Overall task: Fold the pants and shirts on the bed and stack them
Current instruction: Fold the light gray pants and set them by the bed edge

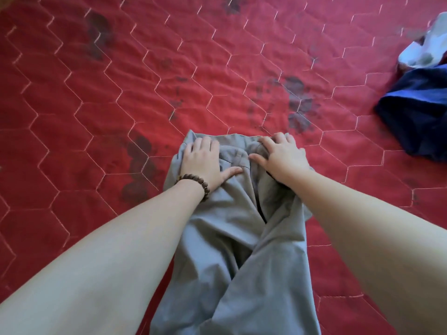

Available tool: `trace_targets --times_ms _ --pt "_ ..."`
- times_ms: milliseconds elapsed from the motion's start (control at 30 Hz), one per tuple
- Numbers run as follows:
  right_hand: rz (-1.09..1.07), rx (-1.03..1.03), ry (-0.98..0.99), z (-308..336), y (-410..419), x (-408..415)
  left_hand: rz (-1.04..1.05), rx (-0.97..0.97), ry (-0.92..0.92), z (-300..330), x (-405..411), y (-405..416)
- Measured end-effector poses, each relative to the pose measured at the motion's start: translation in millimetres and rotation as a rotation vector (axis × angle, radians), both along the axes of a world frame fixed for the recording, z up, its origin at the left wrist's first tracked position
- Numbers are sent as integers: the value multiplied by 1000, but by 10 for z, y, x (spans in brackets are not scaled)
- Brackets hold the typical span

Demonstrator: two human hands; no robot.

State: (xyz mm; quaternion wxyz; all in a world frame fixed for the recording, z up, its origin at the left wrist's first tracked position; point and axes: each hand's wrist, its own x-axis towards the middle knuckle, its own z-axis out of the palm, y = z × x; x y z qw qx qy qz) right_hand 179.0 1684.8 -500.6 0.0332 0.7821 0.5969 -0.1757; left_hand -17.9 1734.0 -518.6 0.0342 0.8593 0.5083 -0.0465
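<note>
While lengthwise toward the viewer, waistband far: grey pants (232,238) under left hand (202,160) and right hand (280,155), fingers flat.

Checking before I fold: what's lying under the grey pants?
Only the red quilted bedspread shows around the grey pants. Both hands press on the waistband, so anything beneath the fabric is hidden.

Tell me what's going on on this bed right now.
A person is laying out grey pants on a red quilt. The left hand and the right hand both press flat on the waist end, with the legs running back toward the person. The pants aren't folded yet. More clothes sit bunched at the right.
</note>
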Motion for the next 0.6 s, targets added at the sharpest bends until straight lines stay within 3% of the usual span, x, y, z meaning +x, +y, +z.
trace_targets --times_ms 300,600 --pt "114 174 58 633 -984 -30 -81 -29 80 602 -329 -582" --pt "313 321 -78 2912 -2102 -250 -203 -17 -108 2710 -992 -1465"
